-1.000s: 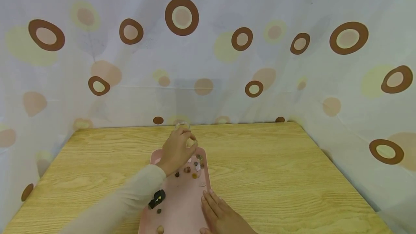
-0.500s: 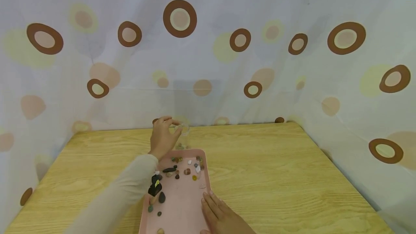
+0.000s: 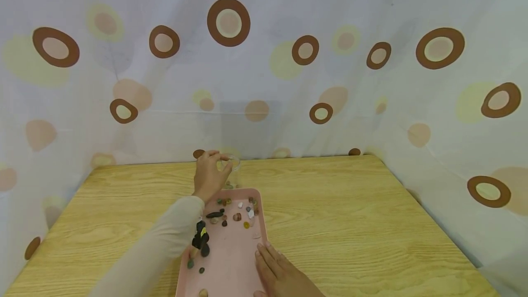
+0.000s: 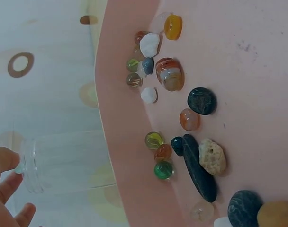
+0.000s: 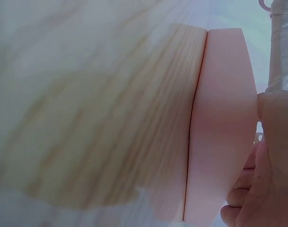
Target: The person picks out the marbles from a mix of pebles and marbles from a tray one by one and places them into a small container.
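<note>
My left hand (image 3: 209, 175) is at the mouth of a clear jar (image 4: 70, 163) behind the pink tray (image 3: 233, 260). Thumb and finger pinch a small pale green glassy piece (image 4: 19, 168), mostly hidden by the fingertips, at the jar's rim. Some pebbles lie at the jar's bottom. Inside the tray are several stones and marbles, among them a green marble (image 4: 163, 170), a long dark stone (image 4: 199, 170), a yellow stone (image 4: 173, 27) and a striped brown stone (image 4: 169, 74). My right hand (image 3: 282, 269) rests on the tray's right edge, fingers extended together.
The tray stands on a wood-grain table (image 3: 350, 223). A patterned curtain (image 3: 272, 81) encloses its back and sides. A black object with a yellow mark (image 3: 200, 235) sits by the left sleeve, over the tray's left side.
My left hand has moved from over the tray's far end, left and back to the jar's mouth, uncovering stones beneath. The right hand stays on the tray's edge.
</note>
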`<act>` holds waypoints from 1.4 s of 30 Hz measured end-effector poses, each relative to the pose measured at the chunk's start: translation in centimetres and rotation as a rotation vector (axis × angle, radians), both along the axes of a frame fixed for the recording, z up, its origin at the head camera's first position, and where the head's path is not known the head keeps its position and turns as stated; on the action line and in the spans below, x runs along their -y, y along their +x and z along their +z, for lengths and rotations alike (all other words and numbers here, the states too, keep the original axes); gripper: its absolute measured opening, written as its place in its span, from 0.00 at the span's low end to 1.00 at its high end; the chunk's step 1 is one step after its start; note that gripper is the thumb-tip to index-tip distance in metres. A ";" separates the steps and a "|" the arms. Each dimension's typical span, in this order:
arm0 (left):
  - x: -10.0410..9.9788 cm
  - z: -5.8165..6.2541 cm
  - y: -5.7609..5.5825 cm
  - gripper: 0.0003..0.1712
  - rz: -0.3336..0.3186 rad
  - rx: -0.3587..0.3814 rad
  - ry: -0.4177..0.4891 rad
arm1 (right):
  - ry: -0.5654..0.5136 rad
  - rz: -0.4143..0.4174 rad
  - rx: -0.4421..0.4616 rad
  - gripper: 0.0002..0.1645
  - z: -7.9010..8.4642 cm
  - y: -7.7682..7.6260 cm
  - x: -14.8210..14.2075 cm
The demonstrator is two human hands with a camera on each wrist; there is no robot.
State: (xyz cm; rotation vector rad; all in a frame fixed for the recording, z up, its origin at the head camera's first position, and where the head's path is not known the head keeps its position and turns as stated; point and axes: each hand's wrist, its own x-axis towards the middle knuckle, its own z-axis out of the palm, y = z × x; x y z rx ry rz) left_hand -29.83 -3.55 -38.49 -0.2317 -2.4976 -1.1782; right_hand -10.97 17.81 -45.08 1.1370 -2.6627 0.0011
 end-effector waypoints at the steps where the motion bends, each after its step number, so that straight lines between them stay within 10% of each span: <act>1: 0.0 0.0 0.0 0.14 0.001 -0.001 -0.001 | 0.001 0.001 0.000 0.39 0.0 0.0 0.0; 31: 0.1 -0.1 -0.2 0.13 -0.034 -0.007 -0.014 | 0.005 -0.011 0.066 0.40 0.1 -0.2 0.0; 42: -0.3 0.0 1.3 0.17 -0.177 -0.163 -0.142 | 0.022 0.001 0.037 0.40 0.1 -0.2 0.0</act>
